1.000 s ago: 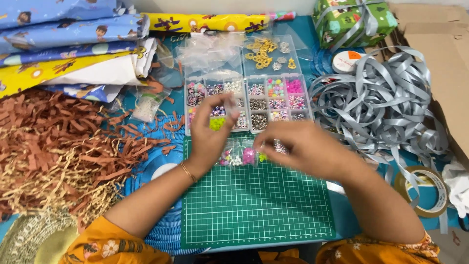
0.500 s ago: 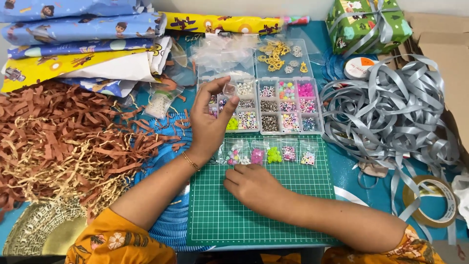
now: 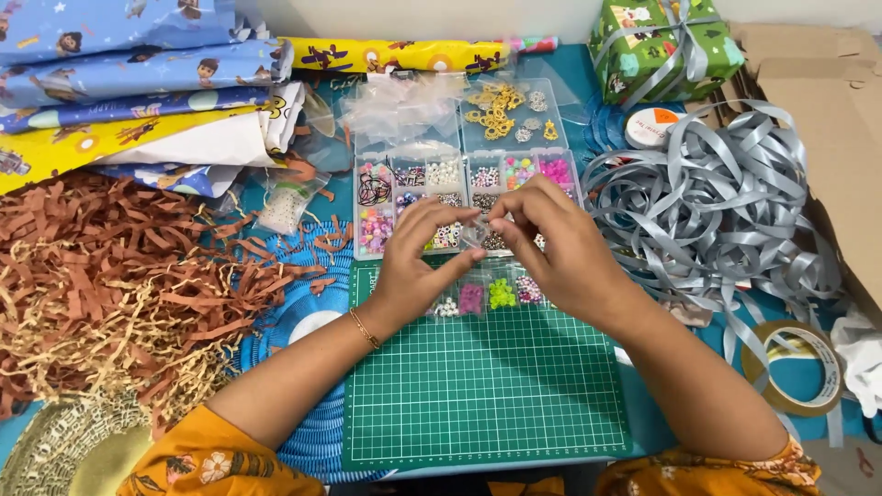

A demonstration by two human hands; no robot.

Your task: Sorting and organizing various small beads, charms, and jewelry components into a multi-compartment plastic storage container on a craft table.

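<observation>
Nearest the viewer: green cutting mat (image 3: 487,386), gridded, its near half bare.

On the mat's far edge: a row of small clear bags of beads (image 3: 487,296), white, pink, lime and mixed, lying side by side, apparently already filled; whether they were sealed could not be told.

Above that row: left hand (image 3: 418,257) and right hand (image 3: 556,248), fingertips meeting over the bead organiser (image 3: 464,197). Both pinched one small clear bag (image 3: 476,234) between thumb and forefingers, held just clear of the tray. Its contents were too small to make out. By the look of it, this bag was in the middle of being handled, not yet set down with the others.

To the left: brown and tan shredded paper (image 3: 119,285).

To the right: tangled grey ribbon (image 3: 707,202) and a roll of tape (image 3: 792,367).

Farthest: rolled wrapping paper (image 3: 138,83) and a wrapped green gift box (image 3: 666,46).
</observation>
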